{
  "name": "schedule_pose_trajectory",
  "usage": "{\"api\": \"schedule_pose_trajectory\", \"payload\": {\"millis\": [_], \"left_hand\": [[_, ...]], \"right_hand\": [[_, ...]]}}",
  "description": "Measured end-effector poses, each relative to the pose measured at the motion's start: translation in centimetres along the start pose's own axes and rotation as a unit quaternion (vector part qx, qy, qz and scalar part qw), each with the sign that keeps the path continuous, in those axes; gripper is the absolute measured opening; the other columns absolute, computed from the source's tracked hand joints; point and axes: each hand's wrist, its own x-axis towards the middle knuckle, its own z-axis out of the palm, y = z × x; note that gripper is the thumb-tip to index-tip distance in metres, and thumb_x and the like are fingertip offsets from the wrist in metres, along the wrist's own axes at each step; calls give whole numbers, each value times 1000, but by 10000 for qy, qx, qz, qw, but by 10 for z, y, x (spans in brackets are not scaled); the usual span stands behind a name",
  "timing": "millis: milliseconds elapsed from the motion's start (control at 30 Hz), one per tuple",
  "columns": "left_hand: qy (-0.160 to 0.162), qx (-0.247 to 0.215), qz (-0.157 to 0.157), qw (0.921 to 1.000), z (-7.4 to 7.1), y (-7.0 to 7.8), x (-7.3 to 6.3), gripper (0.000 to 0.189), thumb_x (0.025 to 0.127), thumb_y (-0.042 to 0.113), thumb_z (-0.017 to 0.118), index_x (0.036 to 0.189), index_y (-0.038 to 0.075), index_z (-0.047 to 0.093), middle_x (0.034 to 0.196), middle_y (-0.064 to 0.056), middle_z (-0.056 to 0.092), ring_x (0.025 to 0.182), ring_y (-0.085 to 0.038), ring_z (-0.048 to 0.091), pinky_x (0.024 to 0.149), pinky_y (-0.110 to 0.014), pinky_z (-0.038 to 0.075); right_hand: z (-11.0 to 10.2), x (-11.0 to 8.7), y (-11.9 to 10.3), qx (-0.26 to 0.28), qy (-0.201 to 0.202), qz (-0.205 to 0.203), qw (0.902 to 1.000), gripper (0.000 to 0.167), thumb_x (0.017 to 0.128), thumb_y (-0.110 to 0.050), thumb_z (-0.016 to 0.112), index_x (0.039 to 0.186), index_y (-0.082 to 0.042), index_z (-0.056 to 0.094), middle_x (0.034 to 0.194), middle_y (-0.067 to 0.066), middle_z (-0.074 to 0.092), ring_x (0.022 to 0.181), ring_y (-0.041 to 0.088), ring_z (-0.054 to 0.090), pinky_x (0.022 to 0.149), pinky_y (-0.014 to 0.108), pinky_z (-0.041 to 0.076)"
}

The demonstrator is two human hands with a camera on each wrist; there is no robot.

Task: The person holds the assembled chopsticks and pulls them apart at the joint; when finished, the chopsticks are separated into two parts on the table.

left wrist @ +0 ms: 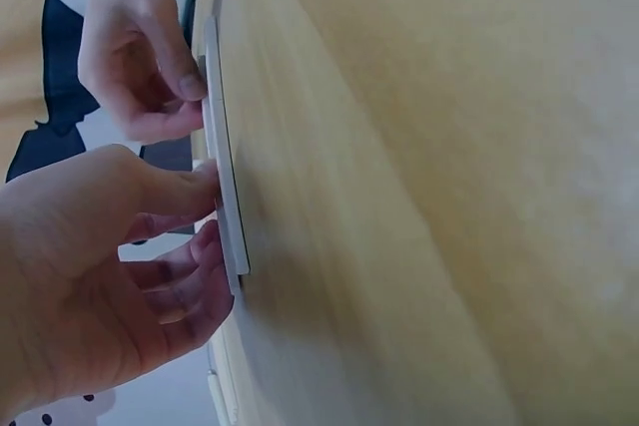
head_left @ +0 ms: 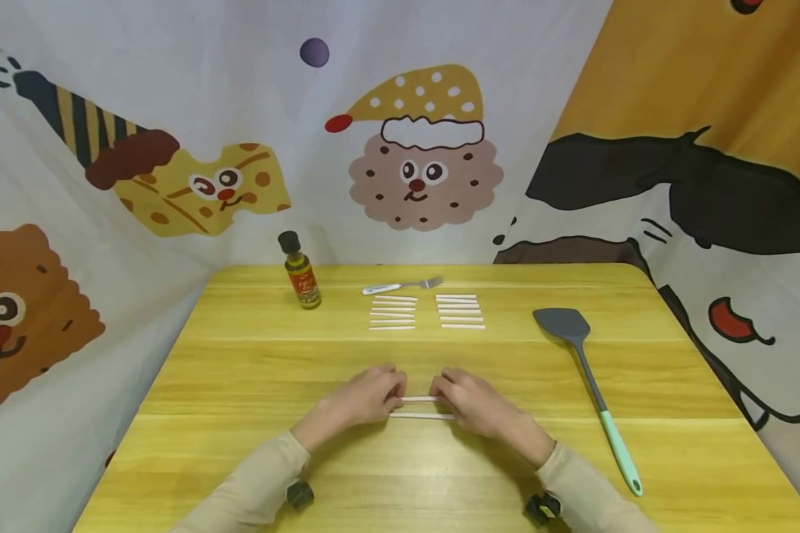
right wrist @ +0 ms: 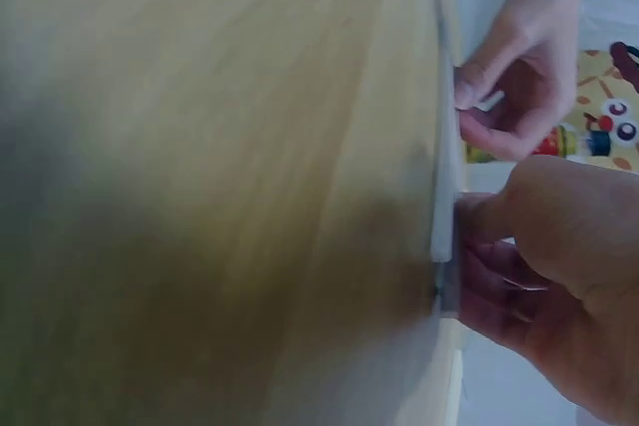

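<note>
Near the front middle of the table, my left hand (head_left: 373,394) and right hand (head_left: 470,400) face each other. Between them they pinch a thin white stick (head_left: 420,399), one hand at each end. A second white stick (head_left: 421,416) lies parallel to it, nearer my body. In the left wrist view, my left thumb (left wrist: 200,185) rests against the far side of the sticks, low over the wood. The right wrist view has the right fingers (right wrist: 489,216) bent at the stick's end, covering its tip.
Farther back lie two columns of several white sticks, left (head_left: 392,314) and right (head_left: 460,309). Behind them is a fork (head_left: 383,289) with a white handle. An oil bottle (head_left: 303,280) stands back left. A grey spatula (head_left: 592,374) with a mint handle lies right.
</note>
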Motion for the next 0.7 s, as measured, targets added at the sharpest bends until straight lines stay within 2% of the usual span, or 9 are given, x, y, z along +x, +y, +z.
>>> {"api": "schedule_pose_trajectory", "payload": {"millis": [200, 433, 533, 700], "left_hand": [[282, 171, 42, 9994, 1, -1, 6, 7, 97, 11, 66, 92, 13, 63, 88, 4, 57, 74, -7, 50, 65, -18, 47], [840, 787, 304, 9929, 0, 0, 10, 6, 92, 4, 69, 91, 8, 65, 90, 0, 61, 81, -13, 59, 71, -20, 54], [1004, 866, 403, 9903, -2, 1, 8, 6, 93, 5, 69, 91, 8, 64, 90, 1, 61, 82, -13, 59, 72, -20, 55], [1409, 949, 772, 9824, -5, 0, 6, 7, 91, 1, 70, 91, 6, 66, 89, 0, 62, 81, -12, 59, 71, -18, 55]], "right_hand": [[-4, 4, 4, -297, 138, -22, 9995, 24, 79, 7, 75, 98, -7, 68, 91, 2, 60, 83, 14, 59, 71, 23, 56], [-11, 11, 12, 91, 401, -256, 9988, 12, 87, 3, 73, 93, -6, 69, 91, 1, 62, 83, 13, 62, 73, 21, 57], [-15, 13, 14, 193, 492, -310, 9981, 12, 87, 4, 73, 92, -6, 69, 91, 1, 63, 83, 13, 63, 74, 21, 58], [-19, 15, 19, 212, 766, -563, 9952, 12, 86, 5, 73, 90, -5, 68, 90, 2, 62, 81, 13, 62, 72, 19, 57]]}}
